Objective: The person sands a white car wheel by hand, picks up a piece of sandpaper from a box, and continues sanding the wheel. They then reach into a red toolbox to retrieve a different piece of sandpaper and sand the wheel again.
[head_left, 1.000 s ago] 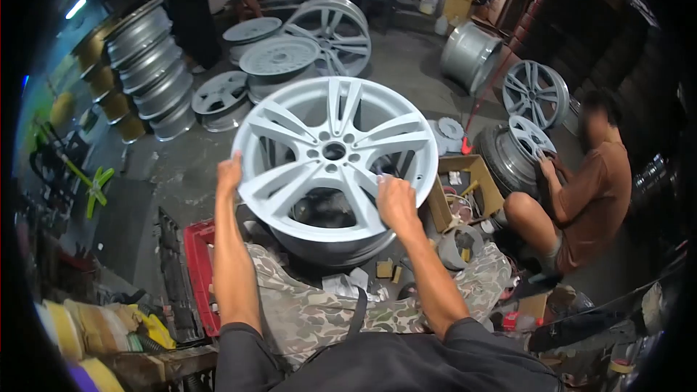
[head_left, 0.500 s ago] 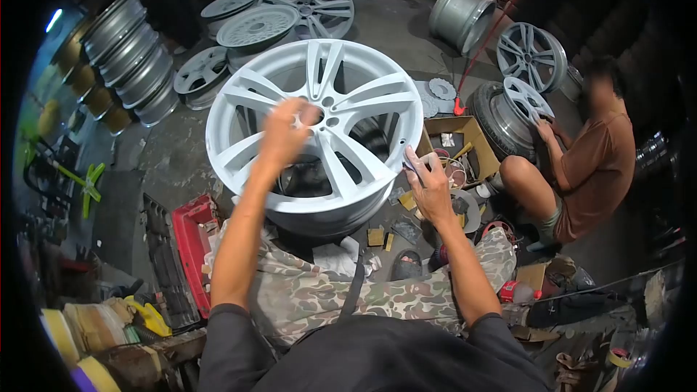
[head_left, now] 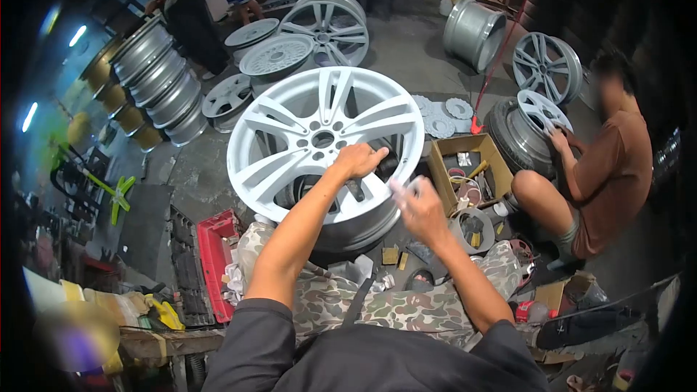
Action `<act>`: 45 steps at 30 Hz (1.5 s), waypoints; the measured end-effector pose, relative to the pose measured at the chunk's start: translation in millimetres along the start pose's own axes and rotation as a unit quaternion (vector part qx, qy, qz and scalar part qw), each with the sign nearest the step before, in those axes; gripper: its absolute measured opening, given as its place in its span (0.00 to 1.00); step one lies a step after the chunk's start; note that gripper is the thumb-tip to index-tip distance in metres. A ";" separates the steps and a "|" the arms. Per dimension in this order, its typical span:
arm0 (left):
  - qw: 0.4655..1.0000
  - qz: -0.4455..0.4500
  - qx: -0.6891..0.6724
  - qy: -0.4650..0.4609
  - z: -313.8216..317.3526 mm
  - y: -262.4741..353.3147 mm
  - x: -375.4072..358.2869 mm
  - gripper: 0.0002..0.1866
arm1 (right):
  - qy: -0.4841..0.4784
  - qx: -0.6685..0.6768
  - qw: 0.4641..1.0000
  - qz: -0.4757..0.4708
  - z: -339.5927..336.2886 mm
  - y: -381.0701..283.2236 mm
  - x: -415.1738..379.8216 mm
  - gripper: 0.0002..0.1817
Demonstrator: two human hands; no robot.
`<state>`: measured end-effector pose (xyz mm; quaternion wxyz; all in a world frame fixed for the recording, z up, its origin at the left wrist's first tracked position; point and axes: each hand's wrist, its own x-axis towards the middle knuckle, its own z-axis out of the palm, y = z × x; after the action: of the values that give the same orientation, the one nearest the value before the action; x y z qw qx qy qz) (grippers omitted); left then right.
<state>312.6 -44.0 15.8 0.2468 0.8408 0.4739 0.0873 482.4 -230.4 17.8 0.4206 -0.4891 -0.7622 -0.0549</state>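
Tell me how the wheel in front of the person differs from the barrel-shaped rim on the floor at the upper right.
The wheel in front is matte white; the barrel-shaped rim is shiny silver. The wheel in front lies with its spoked face up; the barrel-shaped rim lies on its side. Both hands are at the wheel in front; neither is near the barrel-shaped rim. Neither carries a tyre.

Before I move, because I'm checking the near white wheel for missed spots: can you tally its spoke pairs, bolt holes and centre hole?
Spoke pairs: 5, one partly behind the hands
Bolt holes: 5
Centre hole: 1
Total: 11
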 end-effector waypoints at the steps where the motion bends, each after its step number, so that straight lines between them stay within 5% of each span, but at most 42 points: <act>1: 0.999 -0.005 0.011 -0.031 -4.2 3.4 1.7 0.40 | -0.010 0.019 0.999 -0.036 -4.9 -8.1 1.5 0.20; 4: 0.995 -0.013 0.030 -0.090 -2.5 4.6 10.8 0.41 | -0.006 -0.060 0.997 0.057 -6.9 35.3 8.2 0.22; 6: 0.992 -0.041 0.060 -0.103 -6.9 16.7 12.2 0.41 | 0.031 -0.111 0.992 0.044 -15.9 40.8 22.1 0.23; 10: 0.992 -0.041 0.063 -0.102 -8.3 16.2 13.0 0.40 | -0.048 0.024 0.999 0.009 -17.3 -9.2 5.9 0.21; 14: 0.992 -0.034 0.058 -0.104 -2.3 14.4 19.2 0.36 | 0.010 -0.112 0.992 0.059 -23.3 22.1 27.7 0.20; 18: 0.986 -0.066 0.056 -0.145 -12.4 21.4 18.9 0.29 | -0.048 -0.027 0.997 -0.045 -11.2 -7.6 6.1 0.25; 24: 0.988 -0.052 0.041 -0.136 -8.2 18.0 21.1 0.28 | 0.004 -0.097 0.995 0.017 -15.0 11.5 29.9 0.18; 30: 0.984 -0.070 0.065 -0.152 -6.6 21.3 20.5 0.31 | 0.004 -0.046 0.999 -0.025 -5.1 12.8 7.4 0.16; 34: 0.985 -0.060 0.069 -0.146 -11.5 23.2 17.5 0.30 | 0.059 -0.009 0.996 0.073 1.8 11.7 15.7 0.12; 38: 0.985 -0.058 0.065 -0.150 -7.9 20.0 21.5 0.29 | 0.001 0.020 1.000 -0.014 -1.3 -17.9 -0.6 0.16; 45: 0.990 -0.042 0.069 -0.117 2.2 13.3 25.5 0.25 | 0.052 0.019 0.996 0.068 10.7 -5.9 -2.6 0.12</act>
<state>337.1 -29.0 18.3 0.2454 0.8396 0.4816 -0.0548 471.9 -230.0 11.0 0.4721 -0.5282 -0.7048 -0.0368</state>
